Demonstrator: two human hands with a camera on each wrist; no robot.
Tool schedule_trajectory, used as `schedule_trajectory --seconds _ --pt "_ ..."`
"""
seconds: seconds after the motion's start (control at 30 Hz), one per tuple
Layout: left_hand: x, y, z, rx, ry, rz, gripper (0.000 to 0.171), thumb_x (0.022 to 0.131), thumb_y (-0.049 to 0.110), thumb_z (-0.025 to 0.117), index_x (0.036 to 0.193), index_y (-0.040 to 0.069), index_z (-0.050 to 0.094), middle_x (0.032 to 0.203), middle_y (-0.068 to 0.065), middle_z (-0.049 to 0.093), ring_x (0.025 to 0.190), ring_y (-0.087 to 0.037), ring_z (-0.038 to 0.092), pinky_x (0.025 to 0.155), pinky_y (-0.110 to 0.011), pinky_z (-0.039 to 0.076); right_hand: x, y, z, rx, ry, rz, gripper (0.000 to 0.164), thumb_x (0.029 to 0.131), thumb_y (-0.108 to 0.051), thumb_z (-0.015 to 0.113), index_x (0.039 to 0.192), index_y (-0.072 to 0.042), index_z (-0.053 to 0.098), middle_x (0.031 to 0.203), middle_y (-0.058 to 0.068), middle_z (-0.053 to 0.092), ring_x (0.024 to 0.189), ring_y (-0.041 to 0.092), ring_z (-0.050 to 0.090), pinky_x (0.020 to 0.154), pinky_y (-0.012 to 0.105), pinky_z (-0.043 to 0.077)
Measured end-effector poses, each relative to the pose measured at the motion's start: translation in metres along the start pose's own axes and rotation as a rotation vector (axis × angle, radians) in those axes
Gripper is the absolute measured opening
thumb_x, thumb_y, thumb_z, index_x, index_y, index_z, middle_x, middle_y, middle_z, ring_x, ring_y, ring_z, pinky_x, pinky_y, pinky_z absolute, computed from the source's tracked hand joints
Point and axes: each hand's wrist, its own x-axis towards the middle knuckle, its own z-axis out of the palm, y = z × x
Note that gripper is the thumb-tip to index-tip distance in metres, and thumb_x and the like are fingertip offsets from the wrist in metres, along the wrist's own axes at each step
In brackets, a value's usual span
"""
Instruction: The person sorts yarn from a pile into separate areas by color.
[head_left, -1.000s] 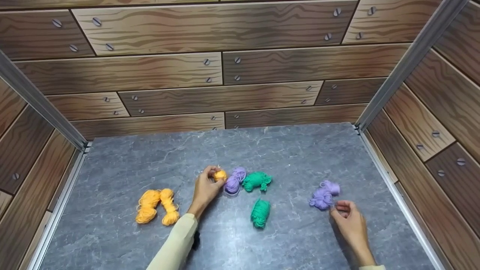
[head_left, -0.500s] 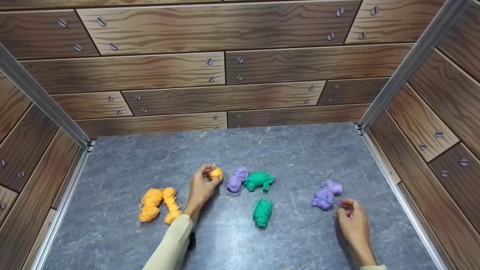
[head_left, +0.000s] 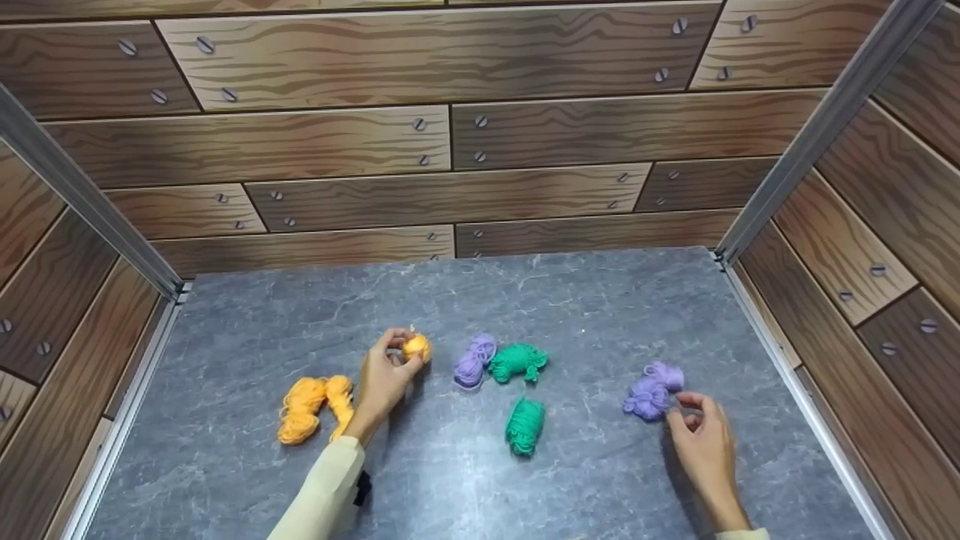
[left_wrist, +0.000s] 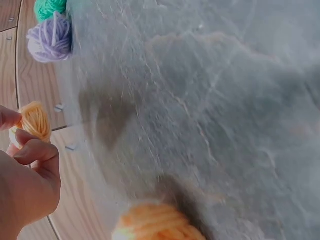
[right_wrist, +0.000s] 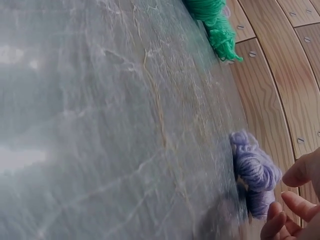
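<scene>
My left hand (head_left: 384, 379) pinches a small orange ball of yarn (head_left: 417, 348) between thumb and fingers, left of the middle purple yarn skein (head_left: 475, 361). In the left wrist view the yarn ball (left_wrist: 37, 120) shows at the fingertips. On the right, my right hand (head_left: 703, 446) rests beside a purple yarn bundle (head_left: 651, 391), thumb and fingers loosely bent. The right wrist view shows those fingers (right_wrist: 297, 205) spread apart just beside the purple bundle (right_wrist: 256, 170), with nothing held between them.
Two orange yarn skeins, one (head_left: 300, 411) plump and one (head_left: 340, 397) partly behind the left forearm, lie at left. Green yarn (head_left: 517, 361) lies against the middle purple skein, with another green skein (head_left: 525, 426) nearer. Wood-patterned walls (head_left: 450, 135) enclose the grey marbled table (head_left: 600, 300).
My left hand has carried the orange yarn ball leftward, away from the middle purple skein. My right hand drew back slightly from the purple bundle, then came close again.
</scene>
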Motion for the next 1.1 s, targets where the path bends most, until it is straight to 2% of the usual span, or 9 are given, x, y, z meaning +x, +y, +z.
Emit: schedule_trajectory --seconds 0.2,0.37,0.6,0.9,1.1 --pt "-0.004 0.002 -0.006 0.003 0.012 -0.007 0.030 0.088 0.001 0.081 0.116 0.009 0.073 0.105 -0.008 0.072 0.059 -0.011 0.047 0.052 -0.021 0.037 -0.001 -0.004 0.006 0.043 0.044 -0.045 0.024 0.095 -0.006 0.073 0.118 -0.001 0.072 0.116 0.016 0.070 0.087 0.015 0.057 0.075 0.021 0.039" --pt "-0.008 0.001 -0.008 -0.036 0.039 0.014 0.030 0.086 -0.002 0.081 0.114 0.008 0.074 0.104 -0.009 0.072 0.058 -0.011 0.045 0.052 -0.020 0.036 -0.001 -0.009 0.011 0.052 0.052 -0.077 0.023 0.095 -0.006 0.073 0.117 -0.002 0.073 0.115 0.014 0.070 0.086 0.014 0.058 0.074 0.021 0.039" --pt "-0.015 -0.001 -0.014 -0.087 0.068 0.016 0.031 0.084 -0.006 0.080 0.112 0.005 0.073 0.105 -0.012 0.073 0.057 -0.009 0.044 0.051 -0.019 0.036 -0.001 -0.019 0.020 0.086 0.038 -0.142 0.021 0.093 -0.002 0.074 0.114 -0.001 0.074 0.112 0.015 0.069 0.086 0.018 0.058 0.075 0.021 0.039" --pt "-0.025 -0.004 -0.029 -0.115 0.094 0.021 0.031 0.085 -0.006 0.081 0.114 0.003 0.072 0.107 -0.014 0.072 0.056 -0.008 0.044 0.051 -0.018 0.036 0.000 -0.039 0.034 0.159 0.005 -0.209 0.023 0.092 0.003 0.074 0.115 0.000 0.075 0.098 0.010 0.068 0.080 0.012 0.057 0.073 0.017 0.041" --pt "-0.031 -0.007 -0.041 -0.102 0.110 0.035 0.032 0.085 -0.009 0.080 0.114 0.002 0.072 0.107 -0.016 0.072 0.057 -0.008 0.043 0.052 -0.018 0.035 0.001 -0.053 0.047 0.191 -0.034 -0.241 0.027 0.090 0.004 0.075 0.117 0.001 0.076 0.101 0.011 0.072 0.078 0.010 0.058 0.071 0.015 0.043"
